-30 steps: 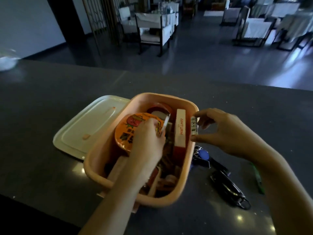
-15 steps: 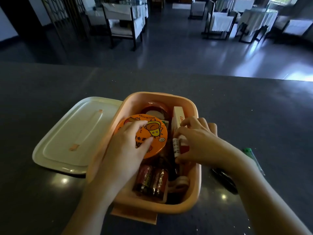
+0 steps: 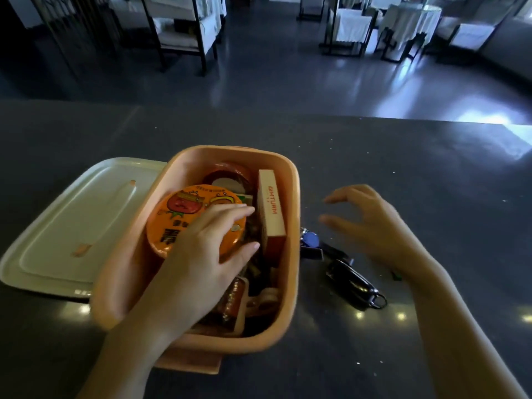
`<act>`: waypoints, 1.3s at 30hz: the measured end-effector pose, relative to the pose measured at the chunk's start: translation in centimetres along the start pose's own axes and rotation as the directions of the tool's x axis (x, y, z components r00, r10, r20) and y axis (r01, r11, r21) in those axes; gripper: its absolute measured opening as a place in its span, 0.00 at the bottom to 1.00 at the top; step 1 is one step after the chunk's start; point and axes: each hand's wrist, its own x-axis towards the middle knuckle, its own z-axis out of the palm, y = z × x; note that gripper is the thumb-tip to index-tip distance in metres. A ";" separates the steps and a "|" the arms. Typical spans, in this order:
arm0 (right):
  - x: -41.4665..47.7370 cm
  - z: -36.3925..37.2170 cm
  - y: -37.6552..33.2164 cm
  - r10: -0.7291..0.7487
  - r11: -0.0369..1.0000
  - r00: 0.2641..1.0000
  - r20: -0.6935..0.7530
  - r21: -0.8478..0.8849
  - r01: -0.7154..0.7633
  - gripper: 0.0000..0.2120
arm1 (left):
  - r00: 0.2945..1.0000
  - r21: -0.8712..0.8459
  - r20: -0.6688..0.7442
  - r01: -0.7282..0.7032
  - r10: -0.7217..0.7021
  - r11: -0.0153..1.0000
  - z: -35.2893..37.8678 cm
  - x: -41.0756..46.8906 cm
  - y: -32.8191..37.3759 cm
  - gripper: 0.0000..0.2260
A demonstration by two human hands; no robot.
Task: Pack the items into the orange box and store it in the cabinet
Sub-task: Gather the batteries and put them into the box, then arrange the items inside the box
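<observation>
The orange box (image 3: 290,286) sits open on the dark counter, packed with several items. My left hand (image 3: 201,260) reaches into it and rests flat on a round orange tin (image 3: 184,214) with cartoon pictures. A slim white and red carton (image 3: 269,208) stands along the box's right wall, with a tape roll (image 3: 224,174) behind the tin. My right hand (image 3: 371,223) hovers open over the counter to the right of the box, holding nothing. Below it lie a blue tag with keys (image 3: 311,240) and a black case (image 3: 357,283).
The box's pale lid (image 3: 74,226) lies upside down on the counter to the left, touching the box. A flat peach-coloured piece (image 3: 198,362) sticks out under the box's near end. Beyond the counter's far edge are a dark floor, chairs and tables.
My right hand has come out of the box, leaving the small tube inside, and moved right over the counter. My left hand stays on the round tin.
</observation>
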 end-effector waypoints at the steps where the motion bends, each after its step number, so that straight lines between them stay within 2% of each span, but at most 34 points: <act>1: -0.2 -0.7 1.8 0.041 0.999 0.998 -0.049 0.010 -0.040 0.15 | 1.000 -0.013 -0.007 -0.022 0.022 1.000 0.6 0.0 1.0 0.19; 3: -0.6 -2.0 5.7 0.169 0.984 0.985 -0.031 -0.047 -0.170 0.16 | 0.997 -0.037 -0.030 -0.067 0.066 0.997 2.4 0.2 3.4 0.17; 5: -0.9 -2.7 9.3 0.298 0.941 0.952 0.074 -0.194 -0.279 0.20 | 0.992 -0.040 -0.036 -0.126 0.124 0.991 5.3 0.3 5.7 0.19; 7: -1.5 -2.9 11.8 0.356 0.910 0.913 0.197 -0.295 -0.291 0.26 | 0.991 -0.049 0.006 -0.133 0.134 0.990 9.0 0.5 7.4 0.20; 10: -2.5 -3.0 14.0 0.323 0.928 0.877 0.356 -0.299 -0.221 0.34 | 0.994 -0.042 0.112 0.006 -0.001 0.999 14.9 0.7 7.9 0.26; 14: -3.0 -3.0 15.4 0.207 0.972 0.894 0.398 -0.189 -0.141 0.37 | 0.951 0.154 0.202 0.204 -0.233 0.967 20.6 0.0 5.8 0.38; 17: -2.9 -2.8 15.7 0.126 0.987 0.902 0.414 -0.146 -0.071 0.34 | 0.924 0.177 0.142 0.329 -0.355 0.928 22.3 -0.1 5.5 0.41; 19: -2.7 -2.6 15.8 0.102 0.986 0.902 0.419 -0.162 -0.036 0.32 | 0.924 0.154 0.113 0.347 -0.365 0.925 22.5 -0.1 5.5 0.41; 23: -2.3 -2.0 15.7 0.132 0.980 0.931 0.339 -0.185 -0.072 0.25 | 0.949 0.129 0.109 0.281 -0.296 0.951 21.7 0.0 5.8 0.40; 26: -1.6 -1.9 15.4 0.128 0.989 0.943 0.307 -0.113 -0.097 0.19 | 0.964 0.051 0.098 0.245 -0.249 0.968 19.9 0.1 6.7 0.40; 29: -0.7 -2.7 13.8 0.114 0.993 0.967 0.227 0.014 -0.120 0.17 | 0.981 0.049 0.091 0.165 -0.169 0.985 16.7 0.3 8.3 0.40; 34: 0.9 -4.8 6.3 -0.023 0.971 0.986 0.167 0.237 -0.018 0.15 | 0.993 0.045 -0.006 0.117 -0.117 0.992 8.0 -0.9 9.8 0.35; 37: 0.9 -4.7 0.0 -0.136 0.944 0.970 0.200 0.324 0.065 0.14 | 0.986 0.055 -0.105 0.135 -0.129 0.989 2.9 -2.3 8.4 0.36; 39: 0.6 -3.4 -3.7 -0.180 0.942 0.955 0.236 0.321 0.098 0.13 | 0.979 0.045 -0.134 0.161 -0.153 0.986 0.0 -3.0 6.5 0.36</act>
